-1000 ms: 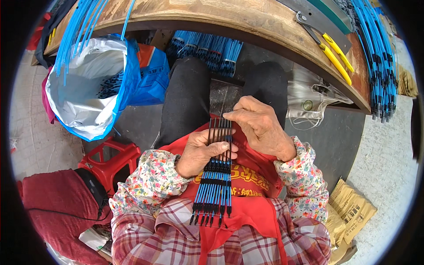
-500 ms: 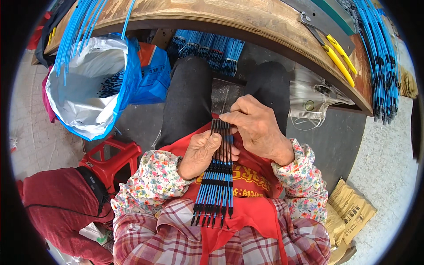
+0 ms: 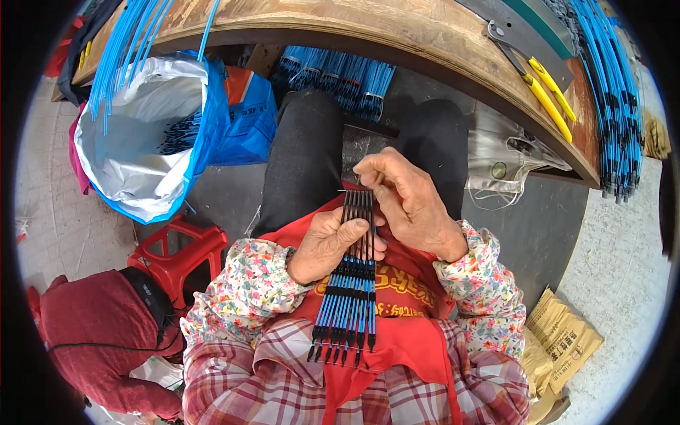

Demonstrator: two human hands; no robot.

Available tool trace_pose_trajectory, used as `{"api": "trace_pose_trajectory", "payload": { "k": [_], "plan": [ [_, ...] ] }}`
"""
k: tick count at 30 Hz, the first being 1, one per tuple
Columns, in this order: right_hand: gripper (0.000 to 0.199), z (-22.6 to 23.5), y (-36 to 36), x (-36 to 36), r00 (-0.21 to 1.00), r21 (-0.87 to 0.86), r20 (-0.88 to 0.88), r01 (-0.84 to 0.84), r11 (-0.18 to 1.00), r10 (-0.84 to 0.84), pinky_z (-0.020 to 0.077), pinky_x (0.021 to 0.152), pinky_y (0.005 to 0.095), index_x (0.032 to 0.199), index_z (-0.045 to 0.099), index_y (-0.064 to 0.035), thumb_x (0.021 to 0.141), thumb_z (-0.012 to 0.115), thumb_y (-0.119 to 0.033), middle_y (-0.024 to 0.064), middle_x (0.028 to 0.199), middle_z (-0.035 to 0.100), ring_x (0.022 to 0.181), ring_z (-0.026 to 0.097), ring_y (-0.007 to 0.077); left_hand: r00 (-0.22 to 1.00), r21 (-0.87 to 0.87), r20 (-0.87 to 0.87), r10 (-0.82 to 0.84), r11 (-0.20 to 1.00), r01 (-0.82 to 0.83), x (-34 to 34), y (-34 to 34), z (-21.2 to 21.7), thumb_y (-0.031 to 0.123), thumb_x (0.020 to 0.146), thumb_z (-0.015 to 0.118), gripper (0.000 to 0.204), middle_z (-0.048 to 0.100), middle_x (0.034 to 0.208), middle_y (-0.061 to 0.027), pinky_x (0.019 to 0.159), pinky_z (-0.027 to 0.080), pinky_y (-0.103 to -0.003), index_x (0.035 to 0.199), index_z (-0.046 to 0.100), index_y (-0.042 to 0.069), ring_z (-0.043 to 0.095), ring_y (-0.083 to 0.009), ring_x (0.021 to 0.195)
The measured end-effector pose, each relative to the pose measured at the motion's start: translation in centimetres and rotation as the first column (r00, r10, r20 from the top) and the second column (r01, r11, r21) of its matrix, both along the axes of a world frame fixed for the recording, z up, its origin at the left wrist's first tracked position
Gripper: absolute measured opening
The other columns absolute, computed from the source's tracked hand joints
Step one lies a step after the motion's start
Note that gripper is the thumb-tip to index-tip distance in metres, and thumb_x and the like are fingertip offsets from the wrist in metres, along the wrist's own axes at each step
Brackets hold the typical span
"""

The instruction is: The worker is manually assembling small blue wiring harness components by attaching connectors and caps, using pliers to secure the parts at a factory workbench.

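Note:
My left hand [image 3: 324, 246] is closed around a row of thin blue-and-black rods [image 3: 347, 301], its thumb lying across them. They lie side by side over my lap, dark upper ends close together and black-tipped lower ends fanned out toward me. A fine clear strand seems to run across the lower tips. My right hand [image 3: 414, 205] is at the upper right of the row, thumb and forefinger bent together by the top ends. What it pinches is too small to make out. Beneath the rods is a red apron [image 3: 411, 340] with yellow print.
A wooden bench [image 3: 283, 21] curves across the top, bearing yellow-handled cutters [image 3: 547, 95] and bundles of blue rods [image 3: 616, 106]. To the left stand an open blue bag with silvery lining [image 3: 149, 166] and a red stool [image 3: 177, 248]. Brown paper sacks [image 3: 563, 340] lie at right.
My right hand has lifted slightly away from the tops of the rods, its forefinger raised. My left hand still holds the row and has shifted slightly right.

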State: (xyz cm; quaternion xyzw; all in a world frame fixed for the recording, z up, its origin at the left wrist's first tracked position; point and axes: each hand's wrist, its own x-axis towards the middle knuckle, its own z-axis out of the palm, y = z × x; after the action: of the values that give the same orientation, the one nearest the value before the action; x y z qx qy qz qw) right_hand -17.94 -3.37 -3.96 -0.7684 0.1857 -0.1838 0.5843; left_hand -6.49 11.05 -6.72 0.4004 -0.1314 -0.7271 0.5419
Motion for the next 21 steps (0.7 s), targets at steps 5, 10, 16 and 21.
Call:
{"api": "trace_pose_trajectory", "payload": {
  "k": [5,10,16,21],
  "plan": [
    [0.036,0.6,0.4,1.4,0.999,-0.160,0.046,-0.004,0.987,0.012,0.0484,0.073,0.0330,0.110,0.049,0.0026,0.075,0.048,0.012,0.0137,0.102,0.049,0.089,0.054,0.0226,0.976,-0.193,0.194,-0.096,0.972,0.134,0.1,-0.9,-0.4,0.017,0.095,0.053,0.018,0.066,0.084,-0.0091,0.070,0.054,-0.027,0.099,0.058,0.000,0.066,-0.0157,0.077],
    [0.037,0.7,1.1,2.4,0.998,-0.333,0.056,0.036,0.942,-0.018,0.0483,0.075,0.0354,0.112,0.049,0.0015,0.076,0.055,0.007,0.0150,0.101,0.051,0.087,0.055,0.0284,0.944,-0.306,0.326,-0.053,0.939,0.158,-0.1,-0.6,-1.7,0.015,0.095,0.053,0.016,0.066,0.081,-0.0081,0.066,0.053,-0.025,0.094,0.058,0.000,0.065,-0.0143,0.074],
    [0.023,1.1,-0.9,-1.3,0.983,-0.284,-0.173,0.013,0.959,-0.065,0.0470,0.067,0.0362,0.099,0.054,0.0000,0.077,0.058,0.003,0.0145,0.086,0.055,0.078,0.057,0.0295,0.997,0.041,0.063,-0.051,0.998,0.048,0.0,-0.7,0.3,0.013,0.094,0.054,0.015,0.067,0.081,-0.0098,0.066,0.054,-0.026,0.096,0.058,-0.001,0.066,-0.0159,0.074],
    [0.007,0.3,-1.0,-2.4,0.979,-0.206,-0.195,0.022,0.978,-0.063,0.0440,0.059,0.0365,0.085,0.056,0.0005,0.078,0.058,0.003,0.0137,0.074,0.054,0.067,0.056,0.0297,0.996,0.054,0.066,-0.055,0.997,0.051,-0.1,-0.7,0.1,0.014,0.094,0.055,0.016,0.067,0.082,-0.0115,0.066,0.054,-0.027,0.095,0.057,-0.002,0.067,-0.0176,0.075]
  ]
}}
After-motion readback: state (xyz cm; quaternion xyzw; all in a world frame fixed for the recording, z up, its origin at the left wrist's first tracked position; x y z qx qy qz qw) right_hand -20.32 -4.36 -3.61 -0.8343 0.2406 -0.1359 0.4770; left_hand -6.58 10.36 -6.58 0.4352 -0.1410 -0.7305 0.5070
